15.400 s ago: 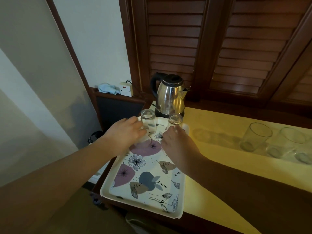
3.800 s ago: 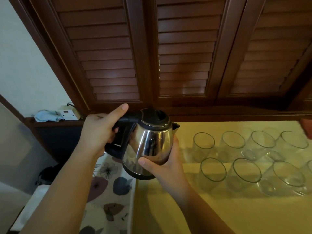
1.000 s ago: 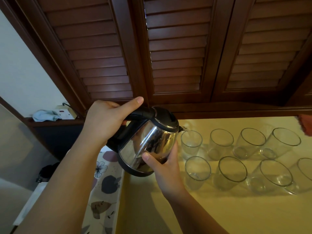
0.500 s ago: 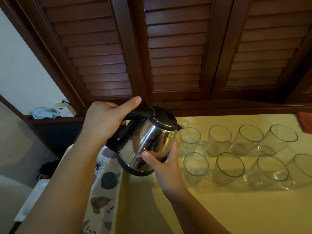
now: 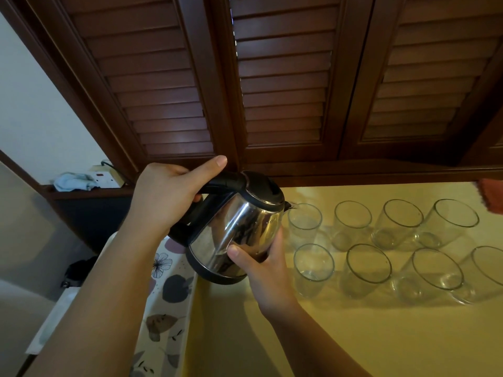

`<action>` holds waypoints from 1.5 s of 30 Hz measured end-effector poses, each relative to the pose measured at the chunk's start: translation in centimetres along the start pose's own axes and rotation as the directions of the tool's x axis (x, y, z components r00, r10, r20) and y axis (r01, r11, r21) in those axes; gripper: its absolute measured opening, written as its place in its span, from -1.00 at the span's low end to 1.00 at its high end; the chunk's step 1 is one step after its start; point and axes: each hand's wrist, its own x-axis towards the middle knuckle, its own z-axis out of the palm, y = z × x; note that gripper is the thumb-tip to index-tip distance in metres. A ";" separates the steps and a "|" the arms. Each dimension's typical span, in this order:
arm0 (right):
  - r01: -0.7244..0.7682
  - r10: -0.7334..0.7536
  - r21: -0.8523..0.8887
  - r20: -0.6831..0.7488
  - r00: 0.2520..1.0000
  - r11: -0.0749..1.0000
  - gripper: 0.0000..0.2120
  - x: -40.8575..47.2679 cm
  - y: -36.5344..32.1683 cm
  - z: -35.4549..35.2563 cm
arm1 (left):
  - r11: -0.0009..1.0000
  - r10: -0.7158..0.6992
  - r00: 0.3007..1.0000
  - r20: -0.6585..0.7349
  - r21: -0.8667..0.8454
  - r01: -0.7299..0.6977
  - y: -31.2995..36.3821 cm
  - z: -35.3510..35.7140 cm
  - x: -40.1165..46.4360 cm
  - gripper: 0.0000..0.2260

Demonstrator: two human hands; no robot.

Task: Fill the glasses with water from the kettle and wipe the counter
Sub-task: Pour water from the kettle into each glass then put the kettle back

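A steel kettle [image 5: 239, 227] with a black lid and handle is tilted to the right above the yellow counter [image 5: 353, 336]. My left hand [image 5: 166, 197] grips its black handle, thumb stretched along the top. My right hand [image 5: 261, 265] cups the kettle's lower side. The spout sits over the rim of the far-left glass [image 5: 304, 221] in the back row. Several clear glasses stand in two rows to the right, among them the near-left glass [image 5: 313, 268] just beside my right hand.
A flower-patterned tray [image 5: 166, 308] lies at the counter's left end. A blue cloth [image 5: 72, 181] and a white socket box [image 5: 104, 178] sit on a dark ledge at the left. Brown louvred shutters [image 5: 285, 91] rise behind the counter. A red cloth [image 5: 491, 198] shows at the right edge.
The kettle stays tilted over the far-left back glass, held by both hands, with hardly any shift over the last second. Earlier I lifted it and carried it to the glasses.
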 end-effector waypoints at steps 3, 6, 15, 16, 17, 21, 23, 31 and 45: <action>0.011 -0.011 -0.019 -0.009 1.000 1.000 -0.11 0.0 -0.1 -0.3 | 0.994 -0.046 0.999 0.008 -0.096 0.047 -0.6 0.1 -0.2 -0.44; 0.028 -0.028 -0.054 -0.006 1.000 0.998 -0.08 0.0 -0.4 -0.6 | 0.972 -0.107 0.994 -0.014 -0.212 0.101 -1.8 0.1 -0.5 -0.49; 0.029 -0.023 -0.100 0.067 0.997 0.995 0.03 -1.2 -1.4 -0.9 | 0.890 -0.174 0.985 0.008 -0.427 0.161 -3.9 -1.0 -3.1 -0.51; 0.021 -0.014 -0.094 0.074 0.997 0.995 0.04 -1.6 -1.3 -0.7 | 0.892 -0.168 0.986 -0.001 -0.425 0.151 -4.0 -1.3 -3.6 -0.53; 0.012 -0.005 -0.086 0.081 0.997 0.996 0.05 -2.0 -1.2 -0.5 | 0.895 -0.162 0.987 -0.010 -0.422 0.142 -4.0 -1.6 -4.0 -0.55; -0.016 0.020 -0.032 0.108 0.994 0.999 0.06 -4.1 -1.1 0.4 | 0.914 -0.098 0.995 -0.011 -0.397 0.086 -4.1 -3.0 -5.8 -0.51; -0.023 0.025 -0.013 0.105 0.994 1.000 0.04 -5.3 -1.1 0.7 | 0.918 -0.078 0.997 -0.003 -0.389 0.070 -3.7 -3.6 -6.6 -0.43; -0.060 0.059 0.017 0.072 0.996 0.998 0.04 -8.6 -1.2 2.2 | 0.951 -0.100 0.994 0.040 -0.292 0.107 -2.3 -5.0 -8.6 -0.50; -0.037 0.037 0.027 0.005 0.999 0.999 -0.07 -9.5 -1.7 0.5 | 0.980 -0.116 0.993 0.027 -0.162 0.119 0.0 -3.3 -9.7 -0.50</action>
